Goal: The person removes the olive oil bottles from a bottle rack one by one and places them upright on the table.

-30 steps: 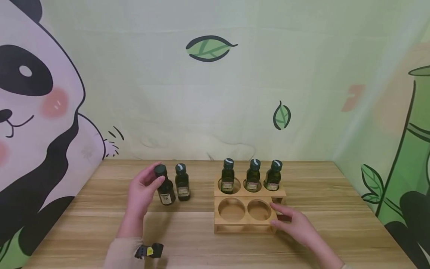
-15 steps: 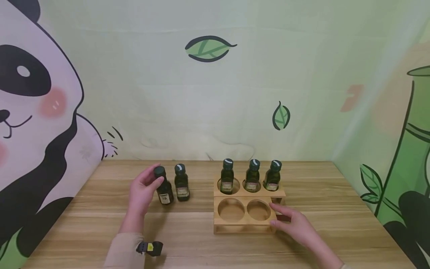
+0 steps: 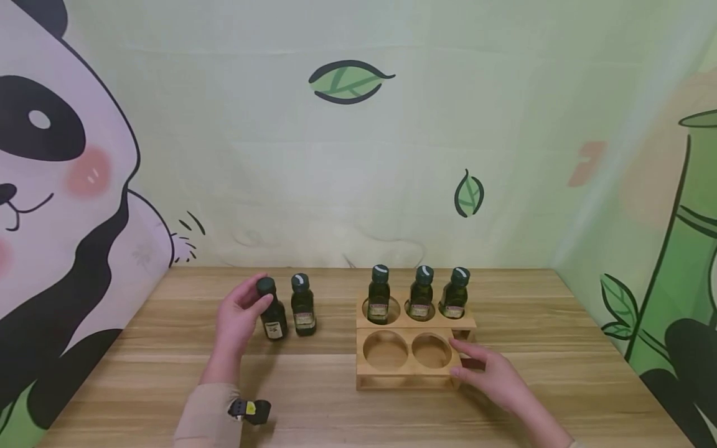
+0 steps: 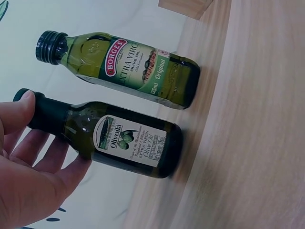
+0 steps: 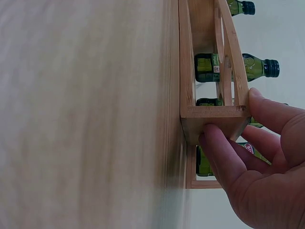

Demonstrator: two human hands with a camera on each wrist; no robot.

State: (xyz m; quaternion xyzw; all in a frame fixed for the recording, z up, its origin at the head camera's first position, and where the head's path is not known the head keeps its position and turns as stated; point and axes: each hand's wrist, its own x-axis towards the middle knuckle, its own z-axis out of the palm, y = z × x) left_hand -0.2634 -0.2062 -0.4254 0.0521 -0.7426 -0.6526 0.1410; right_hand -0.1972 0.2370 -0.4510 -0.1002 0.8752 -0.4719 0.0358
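Observation:
My left hand (image 3: 238, 317) holds a dark olive oil bottle (image 3: 274, 323) by its black cap and neck, thumb on the cap and fingers around the neck. Its white Olivoilà label (image 4: 127, 140) faces out in the left wrist view. Just to its right stands a green Borges olive oil bottle (image 3: 304, 311). At the right end of a two-tier wooden rack (image 3: 409, 382), my right hand (image 3: 493, 379) grips the lower tier's corner, thumb on the top edge and fingers against the end panel (image 5: 214, 125).
Three green bottles stand in the rack's back row: a left one (image 3: 379, 298), a middle one (image 3: 421, 297) and a right one (image 3: 455, 297). Two round holes in the front tier hold no bottles. A printed cloth backdrop (image 3: 269, 186) rises behind the wooden table (image 3: 313, 404).
The base of the dark bottle in my left hand has swung slightly left, leaving the bottle a little more upright. My right hand and the rack stay in place.

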